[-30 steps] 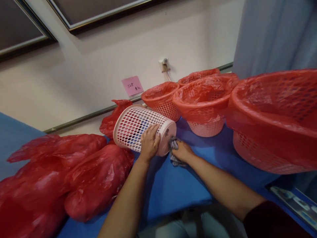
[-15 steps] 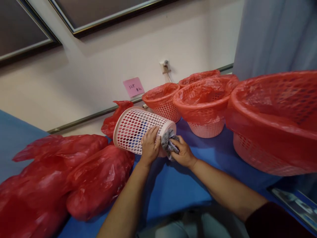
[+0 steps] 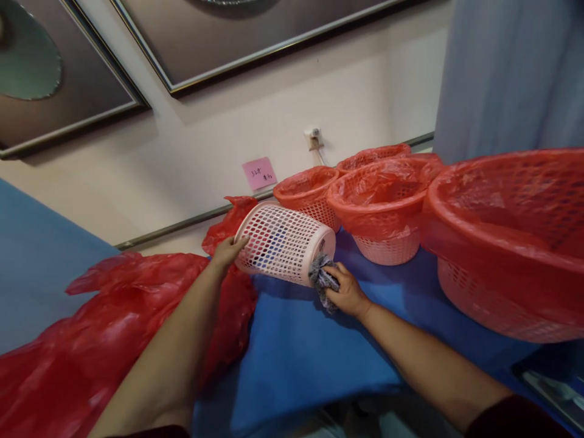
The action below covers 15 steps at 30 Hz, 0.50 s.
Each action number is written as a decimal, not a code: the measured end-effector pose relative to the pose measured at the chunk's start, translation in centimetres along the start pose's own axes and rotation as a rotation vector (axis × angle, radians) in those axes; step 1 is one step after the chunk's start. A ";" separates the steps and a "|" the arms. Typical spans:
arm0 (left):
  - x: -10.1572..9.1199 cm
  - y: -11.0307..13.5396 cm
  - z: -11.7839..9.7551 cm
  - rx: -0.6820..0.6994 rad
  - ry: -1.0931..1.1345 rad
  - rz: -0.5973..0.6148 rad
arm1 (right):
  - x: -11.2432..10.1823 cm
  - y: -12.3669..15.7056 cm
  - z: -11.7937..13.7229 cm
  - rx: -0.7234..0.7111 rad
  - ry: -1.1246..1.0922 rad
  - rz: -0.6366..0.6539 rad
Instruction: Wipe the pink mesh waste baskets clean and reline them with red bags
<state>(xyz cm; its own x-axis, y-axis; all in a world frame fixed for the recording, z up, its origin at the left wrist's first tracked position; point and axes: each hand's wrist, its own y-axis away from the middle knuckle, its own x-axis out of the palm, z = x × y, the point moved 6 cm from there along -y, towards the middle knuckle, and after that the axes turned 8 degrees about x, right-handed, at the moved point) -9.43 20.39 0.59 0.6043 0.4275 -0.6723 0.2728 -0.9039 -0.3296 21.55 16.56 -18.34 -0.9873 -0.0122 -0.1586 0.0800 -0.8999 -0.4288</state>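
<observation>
L hand now at the rim of the basket, R hand w/ cloth at the base

The main change is in the L hand. Half a sec. ago it was pressed on the side wall, close to the base; now it is at the rim, on the other end, and grasps the basket there. Its thumb side is visible on the outside; the rest of the fingers are partly hidden, so I cannot tell exactly how they are placed. The R hand is clenched around the bunched grey cloth, which touches the lower edge of the base.

For the work in hand this means, I judge, that the basket is supported from its rim end, & the wall near the base is free for the cloth.

Pos. of the basket: on its side above the blue table, mouth to the left, base to the right, betw. the red bags and the lined baskets. Whether it rests on the table, I cannot tell.

Other diffs. from the earlier frame: the cloth covered much of the base, now more of this face is visible. The view also tilted up, so more of the picture frames on the wall is shown.
</observation>
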 end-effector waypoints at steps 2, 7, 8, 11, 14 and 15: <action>0.1 0.9 0.1 -0.081 0.115 0.135 | -0.8 -0.6 -1.0 0.067 -0.044 -0.082; 1.8 4.9 -0.5 -0.413 0.688 0.461 | -2.5 -1.8 -3.4 0.198 -0.075 -0.201; 2.1 5.6 -0.6 -0.459 0.797 0.483 | -2.6 -2.0 -3.8 0.220 -0.081 -0.206; 3.1 7.0 -0.5 -0.476 0.999 0.504 | -2.9 -2.1 -4.3 0.263 -0.100 -0.206; 4.1 8.3 -0.6 -0.383 1.154 0.560 | -3.1 -2.2 -4.6 0.295 -0.113 -0.214; 4.4 8.7 -0.8 -0.339 1.193 0.590 | -3.2 -2.2 -4.7 0.305 -0.116 -0.219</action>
<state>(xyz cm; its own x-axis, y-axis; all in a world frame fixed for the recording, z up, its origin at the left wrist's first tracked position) -3.84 14.37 -4.72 0.9175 -0.1348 0.3742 -0.1830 -0.9784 0.0962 25.14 20.68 -21.08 -0.9868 0.1611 0.0161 -0.1616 -0.9746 -0.1549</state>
